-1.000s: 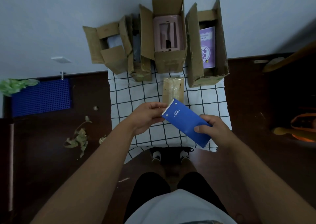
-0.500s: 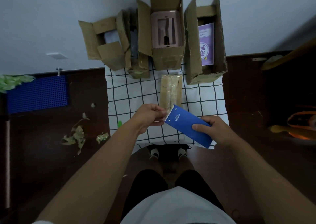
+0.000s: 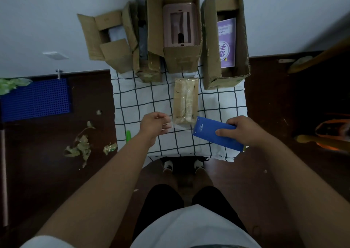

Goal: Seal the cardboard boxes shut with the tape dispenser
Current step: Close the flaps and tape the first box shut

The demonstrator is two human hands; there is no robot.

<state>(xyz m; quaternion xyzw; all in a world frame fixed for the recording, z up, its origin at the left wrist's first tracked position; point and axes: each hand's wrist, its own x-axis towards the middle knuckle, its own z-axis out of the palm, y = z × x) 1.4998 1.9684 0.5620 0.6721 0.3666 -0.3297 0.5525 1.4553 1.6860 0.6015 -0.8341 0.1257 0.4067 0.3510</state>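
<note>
The right hand [image 3: 244, 130] grips the blue dispenser [image 3: 214, 134], fingers [image 3: 223, 132] curled over its top. The left hand [image 3: 154, 123] pinches the end of a clear tape strip [image 3: 181, 127] stretched between it and the dispenser, fingers together on the tape. Both hover above the checked cloth [image 3: 136, 100] on the floor. Just beyond the strip lies a small taped box [image 3: 185, 100], closed. Behind it stand 4 open boxes by the wall: a left box [image 3: 108, 37], a narrow box [image 3: 145, 58], a middle box [image 3: 181, 58] holding a pink item [image 3: 180, 28], and a right box [image 3: 212, 45] holding a purple book [image 3: 226, 43].
</note>
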